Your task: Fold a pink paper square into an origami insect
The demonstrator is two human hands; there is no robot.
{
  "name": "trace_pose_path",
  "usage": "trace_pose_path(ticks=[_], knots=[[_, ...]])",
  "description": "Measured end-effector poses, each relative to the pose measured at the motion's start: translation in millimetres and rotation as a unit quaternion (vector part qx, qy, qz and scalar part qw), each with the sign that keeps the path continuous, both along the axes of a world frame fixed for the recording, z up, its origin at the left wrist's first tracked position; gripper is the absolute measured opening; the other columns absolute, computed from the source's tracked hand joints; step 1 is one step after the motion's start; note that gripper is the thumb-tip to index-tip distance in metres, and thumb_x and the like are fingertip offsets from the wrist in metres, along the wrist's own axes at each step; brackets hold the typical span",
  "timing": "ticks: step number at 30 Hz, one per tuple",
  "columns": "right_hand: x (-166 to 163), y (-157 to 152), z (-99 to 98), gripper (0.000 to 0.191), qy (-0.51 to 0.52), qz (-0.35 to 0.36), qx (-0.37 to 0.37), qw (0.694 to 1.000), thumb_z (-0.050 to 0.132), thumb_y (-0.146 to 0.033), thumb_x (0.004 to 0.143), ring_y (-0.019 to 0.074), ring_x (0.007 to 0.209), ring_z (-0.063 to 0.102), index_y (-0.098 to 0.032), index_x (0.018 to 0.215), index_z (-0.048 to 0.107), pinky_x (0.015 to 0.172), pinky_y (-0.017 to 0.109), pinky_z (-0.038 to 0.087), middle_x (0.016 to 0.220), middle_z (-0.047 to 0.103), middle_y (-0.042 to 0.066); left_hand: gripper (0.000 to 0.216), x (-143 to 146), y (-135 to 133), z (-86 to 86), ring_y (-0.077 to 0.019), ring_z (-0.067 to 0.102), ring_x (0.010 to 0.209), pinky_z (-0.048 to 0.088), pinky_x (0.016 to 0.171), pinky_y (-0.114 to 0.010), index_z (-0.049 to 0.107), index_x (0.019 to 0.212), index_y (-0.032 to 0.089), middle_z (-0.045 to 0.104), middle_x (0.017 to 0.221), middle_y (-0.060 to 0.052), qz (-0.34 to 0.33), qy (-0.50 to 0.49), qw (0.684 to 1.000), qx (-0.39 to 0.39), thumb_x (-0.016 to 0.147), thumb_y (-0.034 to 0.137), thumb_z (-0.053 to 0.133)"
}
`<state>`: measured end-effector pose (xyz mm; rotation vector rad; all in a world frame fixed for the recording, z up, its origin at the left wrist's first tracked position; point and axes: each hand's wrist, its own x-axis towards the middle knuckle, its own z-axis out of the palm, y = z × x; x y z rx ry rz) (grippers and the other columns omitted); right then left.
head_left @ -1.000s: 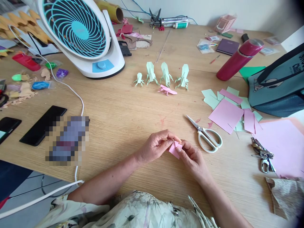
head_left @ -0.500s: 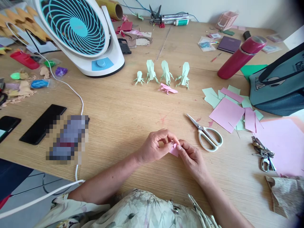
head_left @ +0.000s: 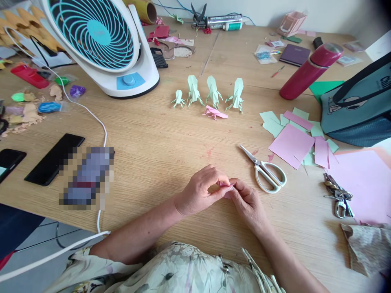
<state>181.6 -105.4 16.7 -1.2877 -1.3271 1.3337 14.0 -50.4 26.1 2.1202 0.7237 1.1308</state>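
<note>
A small folded piece of pink paper (head_left: 227, 194) is pinched between my two hands, mostly covered by the fingers. My left hand (head_left: 205, 189) has thumb and forefinger closed on its upper edge. The thumb and fingers of my right hand (head_left: 247, 201) grip its right side. White-handled scissors (head_left: 265, 173) lie on the table just right of my right hand, blades pointing up and left. Farther back stand several pale green folded-paper figures (head_left: 211, 91) with thin legs. A pink folded-paper figure (head_left: 215, 112) lies in front of them.
Pink and green paper pieces (head_left: 291, 144) lie at the right, near a bunch of keys (head_left: 339, 197), a red flask (head_left: 311, 71) and a teal bag (head_left: 357, 106). At the left are a fan (head_left: 131, 83), a black phone (head_left: 55, 158), a blurred-out device (head_left: 88, 177) and a white cable (head_left: 99, 122).
My left fingers have shifted slightly over the pink paper, and its upper edge now shows between thumb and forefinger. Less of the paper is visible below. Both hands keep their hold.
</note>
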Motion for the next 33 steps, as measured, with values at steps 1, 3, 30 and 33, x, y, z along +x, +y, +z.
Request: trace_pose_path(ticks=[1,3,30,33], knots=[[0.0,0.1,0.2,0.028,-0.003,-0.002,0.0,1.0,0.053,-0.043,0.099,0.0158,0.071,0.058,-0.019,0.091,0.068,0.066,0.026,0.045,0.077,0.065,0.002,0.006,0.4,-0.3,0.3,-0.0129,0.063,0.078,0.051,0.079,-0.026,0.06,0.091,0.019,0.07,0.082,-0.001,0.004,-0.003,1.0,0.009,0.092,0.017,0.065],[-0.1,0.3,0.4,0.029,-0.008,-0.005,0.0,1.0,0.053,-0.043,0.098,0.0158,0.07,0.057,-0.019,0.089,0.067,0.065,0.026,0.044,0.075,0.063,0.001,0.006,0.9,-0.3,0.9,-0.0131,0.063,0.078,0.051,0.079,-0.027,0.06,0.09,0.02,0.07,0.081,-0.001,0.011,-0.003,1.0,0.02,0.092,0.018,0.065],[0.3,-0.1,-1.0,0.028,-0.018,-0.004,0.005,1.0,0.056,-0.045,0.097,0.0164,0.07,0.058,-0.021,0.092,0.068,0.065,0.026,0.044,0.076,0.064,0.001,0.007,0.7,-0.3,1.8,-0.0137,0.063,0.078,0.052,0.079,-0.027,0.059,0.088,0.02,0.067,0.08,-0.001,-0.004,-0.009,1.0,-0.002,0.093,0.016,0.063],[0.4,-0.5,-1.0,0.028,-0.017,-0.002,0.007,1.0,0.054,-0.044,0.098,0.016,0.07,0.057,-0.02,0.092,0.068,0.066,0.026,0.044,0.078,0.065,0.001,0.007,0.3,0.4,1.4,-0.0139,0.063,0.078,0.052,0.08,-0.028,0.059,0.087,0.02,0.068,0.08,-0.001,-0.011,-0.01,1.0,-0.012,0.093,0.018,0.063]])
